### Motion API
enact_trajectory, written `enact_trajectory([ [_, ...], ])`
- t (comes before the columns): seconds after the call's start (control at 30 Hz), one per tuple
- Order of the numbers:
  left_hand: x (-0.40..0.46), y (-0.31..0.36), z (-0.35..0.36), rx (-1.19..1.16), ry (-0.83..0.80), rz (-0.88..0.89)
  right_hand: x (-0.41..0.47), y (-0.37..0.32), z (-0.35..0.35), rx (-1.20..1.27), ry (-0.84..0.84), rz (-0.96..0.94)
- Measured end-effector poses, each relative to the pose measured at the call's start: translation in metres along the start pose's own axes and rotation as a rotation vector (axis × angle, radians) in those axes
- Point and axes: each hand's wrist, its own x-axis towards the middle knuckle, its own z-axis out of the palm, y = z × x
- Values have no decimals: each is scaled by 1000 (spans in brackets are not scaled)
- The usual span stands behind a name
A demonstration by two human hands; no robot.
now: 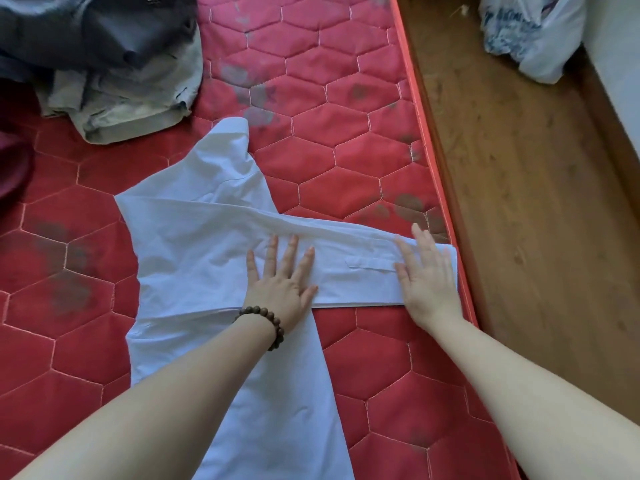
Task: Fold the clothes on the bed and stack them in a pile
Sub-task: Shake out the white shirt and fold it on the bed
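A white long-sleeved shirt (pixel 194 244) lies spread on the red quilted mattress (pixel 346 161). One sleeve stretches right toward the mattress edge, its cuff under my right hand (pixel 429 275), which lies flat with fingers apart. My left hand (pixel 280 285), wearing a brown bead bracelet, presses flat on the shirt where the sleeve meets the body. Neither hand grips the cloth. My forearms hide part of the shirt's lower body.
A heap of unfolded clothes, grey-blue on top (pixel 90 32) and beige beneath (pixel 128 102), sits at the back left. A dark red cloth (pixel 14 164) shows at the left edge. Right of the mattress runs a wooden ledge (pixel 519 202) with a white plastic bag (pixel 540 32).
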Motion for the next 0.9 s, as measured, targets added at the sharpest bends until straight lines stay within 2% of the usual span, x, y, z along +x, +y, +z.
enact_trajectory([
  [0.07, -1, 6, -9, 3, 5, -1, 6, 18, -14, -62, 30, 135],
  [0.17, -3, 24, -23, -35, 65, 18, 18, 35, -33, -251, -138, 290],
  [0.27, -9, 45, -35, -244, 105, 84, 38, 26, -48, -382, -312, 321],
  [0.33, -14, 57, -46, -520, 156, 97, 47, 15, -60, -212, -374, 335],
  [0.4, -19, 64, -63, -784, 190, 34, 54, -3, -80, 39, -409, 352],
  [0.5, -27, 67, -96, -1275, 92, -129, 58, -55, -111, 261, -377, 246],
  [0.57, -32, 62, -118, -1619, 25, -192, 55, -104, -124, 505, -421, 191],
  [0.67, -43, 30, -138, -1740, 138, -383, 47, -173, -132, 988, -615, 200],
  [0.77, -51, -23, -139, -1799, 243, -599, 41, -220, -125, 1204, -756, 285],
  [0.83, -56, -62, -133, -1739, 287, -678, 35, -241, -109, 1152, -679, 231],
  [0.9, -63, -101, -124, -1685, 321, -726, 31, -252, -83, 805, -417, 53],
])
